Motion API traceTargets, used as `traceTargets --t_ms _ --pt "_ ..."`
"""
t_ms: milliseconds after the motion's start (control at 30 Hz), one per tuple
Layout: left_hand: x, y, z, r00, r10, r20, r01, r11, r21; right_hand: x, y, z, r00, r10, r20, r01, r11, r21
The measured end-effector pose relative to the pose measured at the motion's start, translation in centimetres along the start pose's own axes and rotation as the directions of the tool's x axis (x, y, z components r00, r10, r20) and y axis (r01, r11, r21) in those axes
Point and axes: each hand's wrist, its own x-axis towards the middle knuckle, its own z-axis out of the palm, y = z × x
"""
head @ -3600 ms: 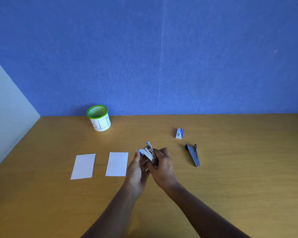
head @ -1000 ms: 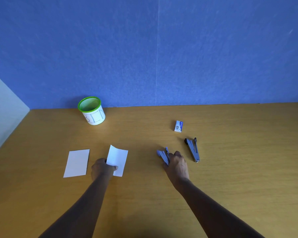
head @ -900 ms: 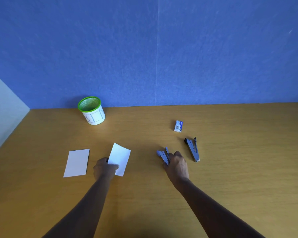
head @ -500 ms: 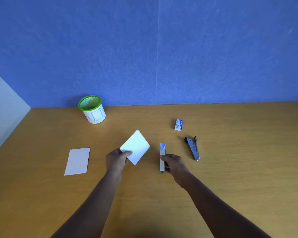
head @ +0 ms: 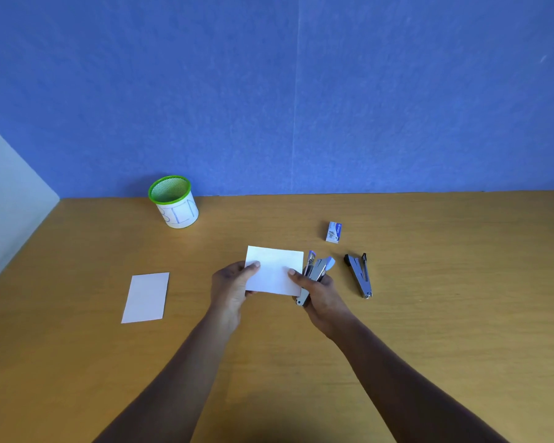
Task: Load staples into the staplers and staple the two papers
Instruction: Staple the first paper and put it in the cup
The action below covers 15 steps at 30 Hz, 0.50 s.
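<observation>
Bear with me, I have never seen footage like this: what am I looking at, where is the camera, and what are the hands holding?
There is no machine here. These are a person's two bare hands, filmed by one wide-angle camera worn on the head, looking forward and down.

The left hand pinches the left edge of a small white sheet of paper. The right hand grips a silver stapler with blue trim, and its thumb rests on the sheet's right edge.

On the brown wooden table lie a second white sheet, a silver and black stapler, a small white and blue staple box and a green-rimmed mesh cup wrapped in white paper. Behind it all is a blue wall.
</observation>
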Motion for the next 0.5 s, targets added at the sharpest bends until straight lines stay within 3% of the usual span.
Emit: traceTargets --t_ms 300,400,500 --pt "-0.36 -0.4 -1.08 0.986 -0.073 0.15 0.07 0.997 0.024 -0.23 -0.47 -0.25 0.997 -0.026 -0.073 0.024 0.999 -0.029" --pt "-0.4 -0.6 -0.85 0.994 -0.034 0.105 0.03 0.999 0.043 -0.29 -0.46 -0.24 0.995 -0.022 -0.092 0.019 0.999 -0.043" --pt "-0.2 -0.94 -0.66 0.996 0.086 0.013 -0.087 0.961 0.264 -0.21 -0.47 -0.08 0.986 -0.044 -0.158 0.03 0.996 -0.087"
